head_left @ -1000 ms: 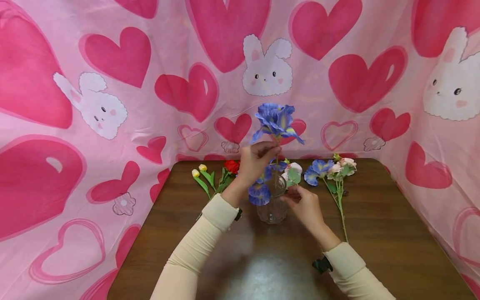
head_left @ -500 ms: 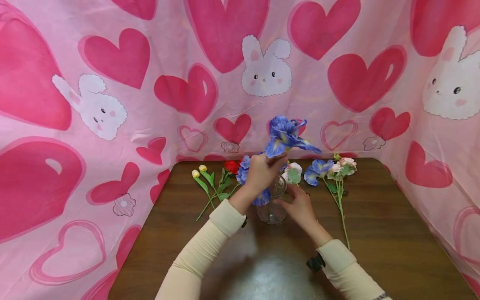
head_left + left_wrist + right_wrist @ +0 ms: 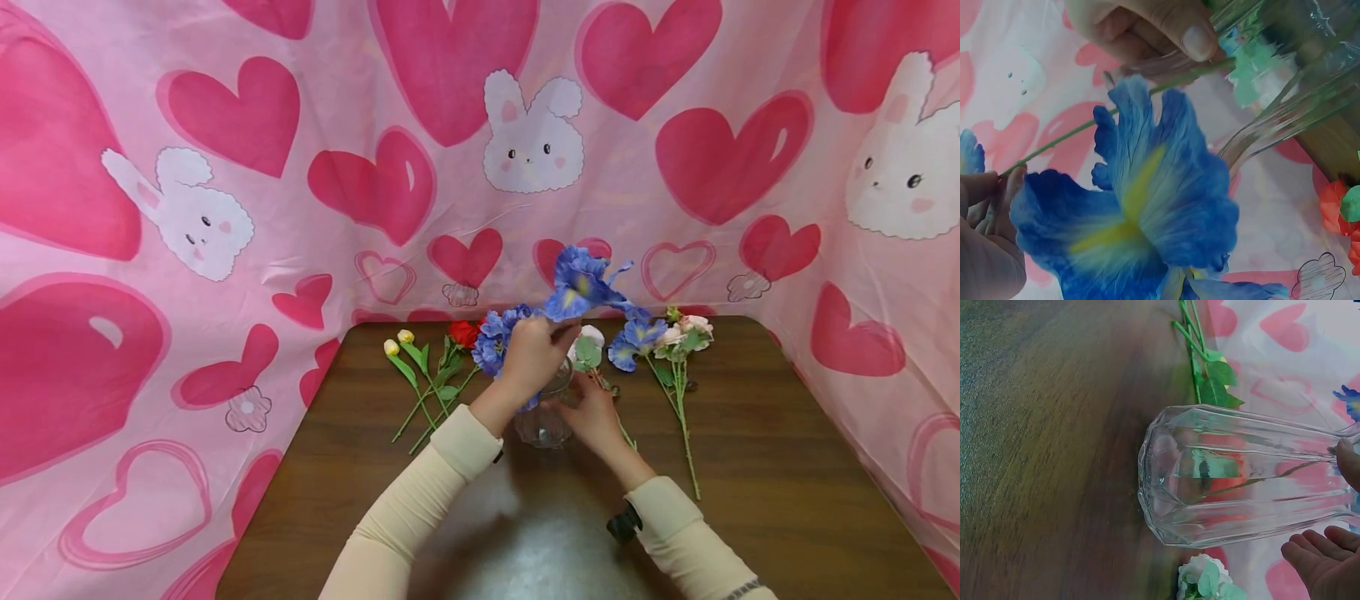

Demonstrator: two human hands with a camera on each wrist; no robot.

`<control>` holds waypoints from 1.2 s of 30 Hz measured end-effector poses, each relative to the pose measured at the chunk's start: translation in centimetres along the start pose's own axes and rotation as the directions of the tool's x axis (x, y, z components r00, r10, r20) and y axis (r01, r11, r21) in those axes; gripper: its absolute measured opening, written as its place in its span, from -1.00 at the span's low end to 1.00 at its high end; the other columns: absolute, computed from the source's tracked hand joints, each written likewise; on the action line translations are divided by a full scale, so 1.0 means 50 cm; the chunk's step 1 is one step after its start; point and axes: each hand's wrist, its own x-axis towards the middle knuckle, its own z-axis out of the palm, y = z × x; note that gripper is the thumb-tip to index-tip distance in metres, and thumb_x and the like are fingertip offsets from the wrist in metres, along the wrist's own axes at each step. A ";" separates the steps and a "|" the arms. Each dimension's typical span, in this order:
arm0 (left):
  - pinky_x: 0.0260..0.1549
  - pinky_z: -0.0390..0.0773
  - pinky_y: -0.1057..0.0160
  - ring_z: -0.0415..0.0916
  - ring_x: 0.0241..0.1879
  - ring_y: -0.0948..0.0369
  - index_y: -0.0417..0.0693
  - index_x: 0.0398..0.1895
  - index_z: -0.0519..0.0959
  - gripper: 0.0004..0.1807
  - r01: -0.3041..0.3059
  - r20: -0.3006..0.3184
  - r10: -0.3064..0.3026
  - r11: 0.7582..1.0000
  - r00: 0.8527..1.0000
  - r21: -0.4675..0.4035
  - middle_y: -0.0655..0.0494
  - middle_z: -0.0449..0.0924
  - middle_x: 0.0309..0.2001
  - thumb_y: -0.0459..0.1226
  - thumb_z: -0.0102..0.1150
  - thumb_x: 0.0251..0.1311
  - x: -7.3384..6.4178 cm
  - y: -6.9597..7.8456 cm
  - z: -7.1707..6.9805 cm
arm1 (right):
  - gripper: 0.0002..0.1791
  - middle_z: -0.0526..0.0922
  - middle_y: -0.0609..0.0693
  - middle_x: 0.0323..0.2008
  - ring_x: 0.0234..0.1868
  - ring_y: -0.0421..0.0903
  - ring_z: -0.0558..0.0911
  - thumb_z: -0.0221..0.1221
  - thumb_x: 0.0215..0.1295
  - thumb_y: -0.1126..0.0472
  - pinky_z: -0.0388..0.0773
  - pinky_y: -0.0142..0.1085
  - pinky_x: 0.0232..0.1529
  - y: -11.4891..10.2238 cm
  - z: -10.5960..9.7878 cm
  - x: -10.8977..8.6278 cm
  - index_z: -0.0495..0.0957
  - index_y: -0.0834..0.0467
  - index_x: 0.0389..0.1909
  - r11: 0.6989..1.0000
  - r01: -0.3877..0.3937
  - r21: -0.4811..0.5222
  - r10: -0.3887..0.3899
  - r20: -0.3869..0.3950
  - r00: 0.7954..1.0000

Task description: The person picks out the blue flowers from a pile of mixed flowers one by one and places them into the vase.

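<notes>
My left hand (image 3: 534,350) pinches the thin green stem (image 3: 1085,127) of a blue iris (image 3: 585,287), its bloom tilted to the right above the vase. In the left wrist view that stem runs down to the mouth of the clear glass vase (image 3: 1254,481). With thumb and fingers, my right hand (image 3: 596,414) holds the neck of the vase, which stands upright on the table. One stem shows inside it through the glass. Other blue iris blooms (image 3: 497,340) lean out to its left, and one fills the middle of the left wrist view.
Yellow tulips (image 3: 399,342) and a red flower (image 3: 463,333) lie at the left on the brown table (image 3: 765,433). To the right are a pale flower (image 3: 588,343), another blue iris (image 3: 636,340) and a pink spray (image 3: 682,340). A pink heart-patterned cloth (image 3: 630,167) hangs behind.
My left hand has lowered the iris and moved it a little right, and its bloom has tipped rightward. My right hand has shifted slightly left, closer round the vase neck.
</notes>
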 end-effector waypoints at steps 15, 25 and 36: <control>-0.62 0.47 0.21 0.58 -0.59 0.10 -0.08 -0.57 0.62 -0.78 -0.036 0.119 0.004 0.963 0.993 0.266 0.06 0.56 -0.66 -0.26 0.26 0.25 -0.012 0.004 0.028 | -0.39 0.64 0.31 -0.06 -0.05 0.24 0.63 0.48 0.01 0.25 0.56 0.06 -0.06 0.001 0.009 -0.002 0.51 0.34 0.11 0.999 -0.045 0.028 0.044 0.030 0.999; -0.58 0.54 0.09 0.57 -0.60 0.06 -0.03 -0.74 0.52 -0.67 0.017 0.175 -0.099 0.908 0.980 0.418 0.03 0.59 -0.63 -0.28 0.24 0.19 -0.016 0.003 0.038 | -0.39 0.61 0.31 -0.01 0.00 0.25 0.61 0.42 0.07 0.30 0.56 0.04 -0.05 0.001 0.010 -0.005 0.47 0.34 0.16 0.995 -0.094 0.032 0.093 0.031 0.995; -0.63 0.55 0.08 0.60 -0.58 0.03 -0.09 -0.70 0.58 -0.77 0.063 0.206 -0.194 0.858 0.959 0.511 0.00 0.62 -0.60 -0.33 0.23 0.10 -0.021 -0.006 0.062 | -0.38 0.61 0.33 -0.01 0.01 0.24 0.60 0.43 0.05 0.32 0.56 0.04 -0.05 0.000 0.011 -0.008 0.47 0.37 0.15 0.998 -0.066 -0.003 0.066 0.013 0.998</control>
